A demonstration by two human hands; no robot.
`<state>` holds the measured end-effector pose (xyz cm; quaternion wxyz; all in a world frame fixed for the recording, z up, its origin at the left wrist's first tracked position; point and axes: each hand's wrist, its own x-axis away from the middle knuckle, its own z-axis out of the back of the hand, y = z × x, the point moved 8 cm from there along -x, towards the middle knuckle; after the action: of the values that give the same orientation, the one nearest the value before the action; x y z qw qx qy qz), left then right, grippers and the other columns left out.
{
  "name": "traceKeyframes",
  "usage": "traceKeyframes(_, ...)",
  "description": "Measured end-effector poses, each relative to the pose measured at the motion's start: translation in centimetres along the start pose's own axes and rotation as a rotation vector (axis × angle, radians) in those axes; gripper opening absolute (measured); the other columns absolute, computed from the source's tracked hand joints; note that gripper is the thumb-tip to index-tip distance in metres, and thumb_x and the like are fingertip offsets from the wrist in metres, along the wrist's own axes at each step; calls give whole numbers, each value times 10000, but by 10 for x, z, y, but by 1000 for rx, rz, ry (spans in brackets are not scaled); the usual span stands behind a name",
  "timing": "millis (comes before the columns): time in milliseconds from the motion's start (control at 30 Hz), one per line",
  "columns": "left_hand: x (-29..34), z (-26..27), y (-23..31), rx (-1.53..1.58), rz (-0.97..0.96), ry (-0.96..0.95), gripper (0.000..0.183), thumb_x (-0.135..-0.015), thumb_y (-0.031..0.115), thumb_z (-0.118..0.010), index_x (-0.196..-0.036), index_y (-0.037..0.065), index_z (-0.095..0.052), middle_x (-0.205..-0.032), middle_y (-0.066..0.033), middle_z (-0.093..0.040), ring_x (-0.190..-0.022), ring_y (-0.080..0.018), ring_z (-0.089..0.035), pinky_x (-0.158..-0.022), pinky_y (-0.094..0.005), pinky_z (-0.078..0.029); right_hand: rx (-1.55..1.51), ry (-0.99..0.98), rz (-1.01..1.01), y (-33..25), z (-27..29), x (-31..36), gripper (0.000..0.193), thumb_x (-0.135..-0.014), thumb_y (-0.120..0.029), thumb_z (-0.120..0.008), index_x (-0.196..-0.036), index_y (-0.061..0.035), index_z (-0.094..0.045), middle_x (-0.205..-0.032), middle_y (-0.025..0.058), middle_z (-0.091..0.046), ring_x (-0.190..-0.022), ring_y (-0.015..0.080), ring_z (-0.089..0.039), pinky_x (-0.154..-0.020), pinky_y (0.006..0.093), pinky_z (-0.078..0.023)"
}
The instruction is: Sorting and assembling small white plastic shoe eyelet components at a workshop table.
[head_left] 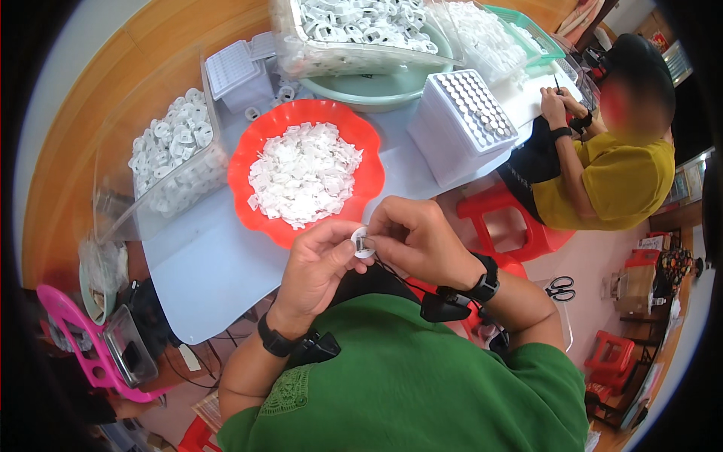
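In front of my chest, my left hand (pixel 320 260) holds a small round white plastic part (pixel 363 251) between thumb and fingers. A dark slot shows in the middle of this part. My right hand (pixel 423 242) is closed in a pinch at the part's right side, its fingertips touching it. Whether a smaller piece sits between those fingertips I cannot make out. Just beyond both hands stands a red scalloped bowl (pixel 242 169), heaped with small flat white plastic pieces (pixel 305 177).
Round white parts fill a clear bin (pixel 215 169) on the left and another bin (pixel 361 56) resting over a pale green basin (pixel 369 94). A tall white box (pixel 444 143) holds rows of round pieces. At the right a co-worker in a yellow shirt (pixel 610 181) sits on a red stool (pixel 489 226).
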<state>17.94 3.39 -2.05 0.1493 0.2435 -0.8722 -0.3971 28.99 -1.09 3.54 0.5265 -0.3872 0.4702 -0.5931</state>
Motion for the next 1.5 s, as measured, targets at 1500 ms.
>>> traceKeyframes(1500,-4,12,6,86,-13,77,241,-907,122,-575,-1087,-34,-537,-912,-119,-634,-758,-175,-630,-652,-264,-514,1072,512,171,-31,171,-7,53,-740,-80,-613,-730,-51,-656,-729,117,-597,-685,312,-604,-620,401,-475)
